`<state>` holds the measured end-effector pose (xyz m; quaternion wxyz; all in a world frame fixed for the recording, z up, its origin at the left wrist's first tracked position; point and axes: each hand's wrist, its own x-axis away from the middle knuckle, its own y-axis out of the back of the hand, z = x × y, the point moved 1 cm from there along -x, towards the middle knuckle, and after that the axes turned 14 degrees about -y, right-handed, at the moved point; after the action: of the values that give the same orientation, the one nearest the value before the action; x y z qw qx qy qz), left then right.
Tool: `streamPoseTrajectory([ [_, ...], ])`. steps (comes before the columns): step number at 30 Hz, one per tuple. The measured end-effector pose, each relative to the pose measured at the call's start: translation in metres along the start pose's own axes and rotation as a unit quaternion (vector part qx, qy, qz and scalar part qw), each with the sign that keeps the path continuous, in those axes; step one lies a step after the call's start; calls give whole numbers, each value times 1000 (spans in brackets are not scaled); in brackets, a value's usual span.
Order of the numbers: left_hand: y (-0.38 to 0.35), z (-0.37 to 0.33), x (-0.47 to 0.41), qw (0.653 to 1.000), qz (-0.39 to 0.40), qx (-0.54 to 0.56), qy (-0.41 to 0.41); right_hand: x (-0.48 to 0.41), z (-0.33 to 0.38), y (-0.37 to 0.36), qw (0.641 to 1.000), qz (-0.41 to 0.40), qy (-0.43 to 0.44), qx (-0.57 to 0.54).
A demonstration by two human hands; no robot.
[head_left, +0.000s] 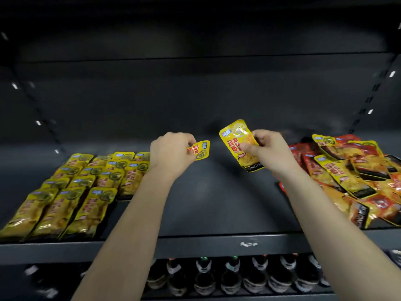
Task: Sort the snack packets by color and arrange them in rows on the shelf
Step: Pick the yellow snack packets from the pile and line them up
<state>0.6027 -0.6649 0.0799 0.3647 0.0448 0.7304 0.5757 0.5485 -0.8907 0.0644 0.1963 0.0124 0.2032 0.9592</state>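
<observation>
a dark shelf (206,244) spans the frame. at lower left on it, yellow packets (71,192) lie in neat rows. at the right edge, a loose pile of red and yellow packets (351,177) overlaps itself. along the bottom, bottles (234,276) stand on a lower level, blurred. in the centre, above the bare middle of the shelf, the right hand (269,148) grips an upright yellow packet (238,144), thumb across its front. just left of it, apart, the left hand (171,153) pinches a second yellow packet (200,150) with curled fingers, mostly hiding it.
</observation>
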Motion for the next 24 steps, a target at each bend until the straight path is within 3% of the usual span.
streamPoseTrajectory([
  [9, 21, 88, 43, 998, -16, -54, -8, 16, 27, -89, 997, -4, 0, 80],
  [18, 29, 159, 66, 996, -69, -55, -15, 50, 49, -181, 988, 123, -77, -54],
  [24, 33, 174, 74, 994, -92, -54, -14, 58, 53, -229, 979, 137, -131, -76],
])
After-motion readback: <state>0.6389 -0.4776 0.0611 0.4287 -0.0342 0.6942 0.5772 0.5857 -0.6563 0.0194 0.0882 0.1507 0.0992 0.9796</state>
